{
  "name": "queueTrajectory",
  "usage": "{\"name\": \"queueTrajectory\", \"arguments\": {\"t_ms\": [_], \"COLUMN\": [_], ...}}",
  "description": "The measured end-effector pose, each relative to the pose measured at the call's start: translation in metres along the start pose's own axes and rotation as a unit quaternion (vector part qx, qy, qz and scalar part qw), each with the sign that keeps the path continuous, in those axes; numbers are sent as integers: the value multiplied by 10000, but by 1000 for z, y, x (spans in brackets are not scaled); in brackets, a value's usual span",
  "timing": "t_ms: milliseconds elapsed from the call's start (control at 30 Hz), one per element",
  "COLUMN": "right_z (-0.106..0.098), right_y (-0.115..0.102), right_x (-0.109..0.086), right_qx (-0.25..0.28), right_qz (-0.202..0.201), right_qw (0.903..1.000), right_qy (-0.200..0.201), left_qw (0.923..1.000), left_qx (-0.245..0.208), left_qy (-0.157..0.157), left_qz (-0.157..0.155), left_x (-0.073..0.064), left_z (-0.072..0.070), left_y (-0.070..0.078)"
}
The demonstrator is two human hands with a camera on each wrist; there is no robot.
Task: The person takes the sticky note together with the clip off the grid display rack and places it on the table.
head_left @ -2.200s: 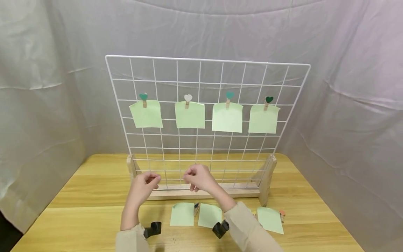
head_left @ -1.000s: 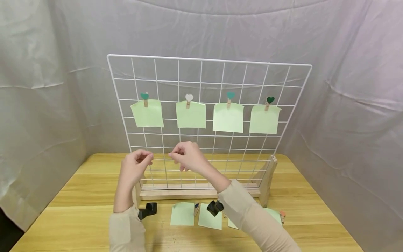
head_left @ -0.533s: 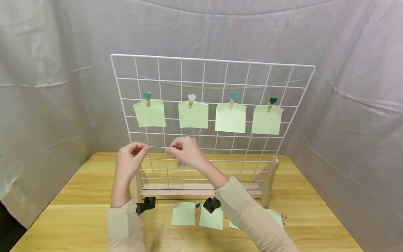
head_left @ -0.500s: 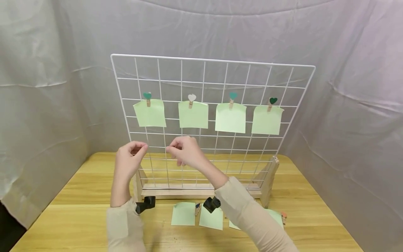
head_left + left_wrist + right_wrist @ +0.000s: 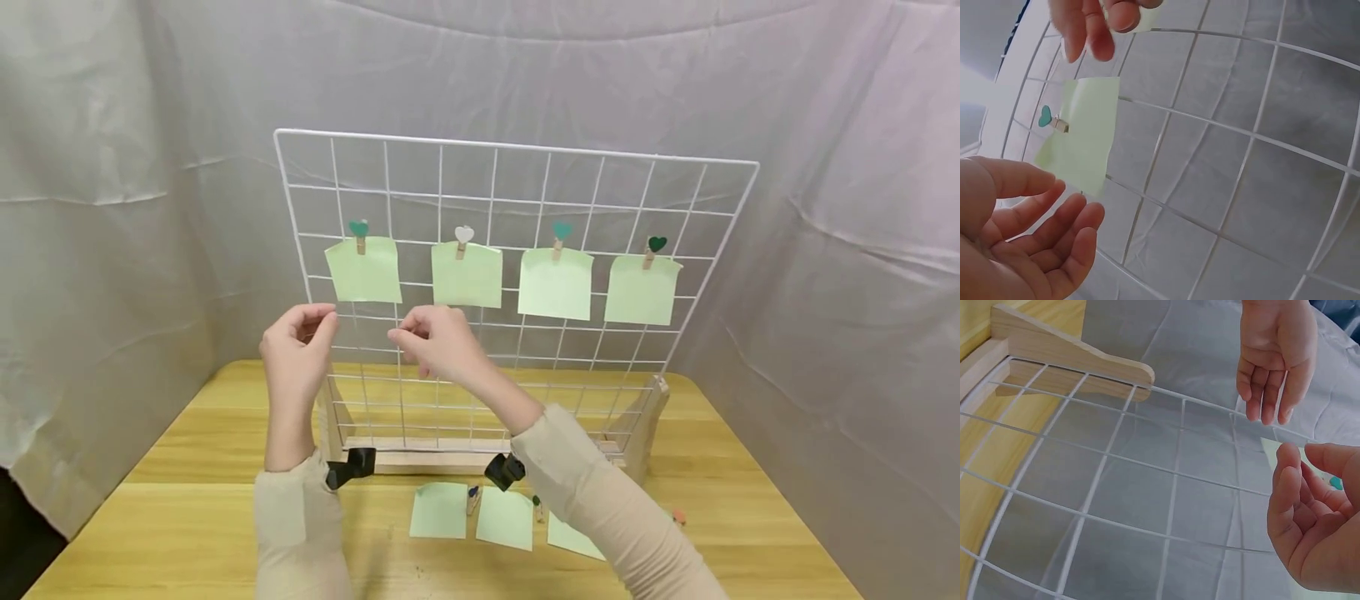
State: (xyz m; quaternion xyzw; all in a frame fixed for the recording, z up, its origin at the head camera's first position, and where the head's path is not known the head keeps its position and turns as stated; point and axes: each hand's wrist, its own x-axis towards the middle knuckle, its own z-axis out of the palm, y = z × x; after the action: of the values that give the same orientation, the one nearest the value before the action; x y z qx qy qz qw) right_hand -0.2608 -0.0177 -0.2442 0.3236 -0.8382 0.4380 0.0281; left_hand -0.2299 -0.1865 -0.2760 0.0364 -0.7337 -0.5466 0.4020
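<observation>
My left hand (image 5: 295, 354) is raised before the left side of a white wire grid (image 5: 517, 150), thumb and fingers loosely bent. To its right, my right hand (image 5: 446, 346) hovers at much the same height. Both wrist views show nothing between the fingers of either hand. Just above them, a pale green paper note (image 5: 365, 275) hangs from a small wooden clothespin (image 5: 361, 242) with a teal heart. More notes hang along the same row: one (image 5: 467, 283) under a white heart, one (image 5: 556, 287) under a teal heart, one (image 5: 642, 292) under a dark green heart.
Wooden feet (image 5: 651, 417) hold the grid upright on a wood-grain table (image 5: 187, 500). Loose green notes (image 5: 438, 511) lie in front, with clothespins (image 5: 472, 498) between them. An orange-topped clothespin (image 5: 678, 517) shows beside the right sleeve. Grey cloth (image 5: 135, 250) surrounds the table.
Both hands have risen from low before the grid's base to just below the hanging notes, moving left as well. The view has shifted slightly. The hanging notes stay as they were.
</observation>
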Motion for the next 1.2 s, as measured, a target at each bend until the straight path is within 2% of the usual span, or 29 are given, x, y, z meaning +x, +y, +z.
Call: {"name": "queueTrajectory", "arguments": {"t_ms": [233,500,800,1033,1200], "right_z": [-6,-15,-26,-32,-32], "right_y": [-9,-23,-40,-52,-61], "right_x": [10,25,37,43,52], "right_qx": [48,55,-153,-306,-342], "right_qz": [-151,-392,-538,-764,-703], "right_qw": [9998,9987,9965,9917,9925], "right_qy": [100,317,614,991,939], "left_qw": [9996,9984,9980,9980,9975], "left_qx": [-239,-541,-594,-597,-682], "left_qy": [166,70,118,111,114], "left_qz": [15,-147,-160,-154,-117], "left_x": [5,9,12,14,17], "left_z": [2,6,7,7,8], "left_y": [4,6,8,8,9]}}
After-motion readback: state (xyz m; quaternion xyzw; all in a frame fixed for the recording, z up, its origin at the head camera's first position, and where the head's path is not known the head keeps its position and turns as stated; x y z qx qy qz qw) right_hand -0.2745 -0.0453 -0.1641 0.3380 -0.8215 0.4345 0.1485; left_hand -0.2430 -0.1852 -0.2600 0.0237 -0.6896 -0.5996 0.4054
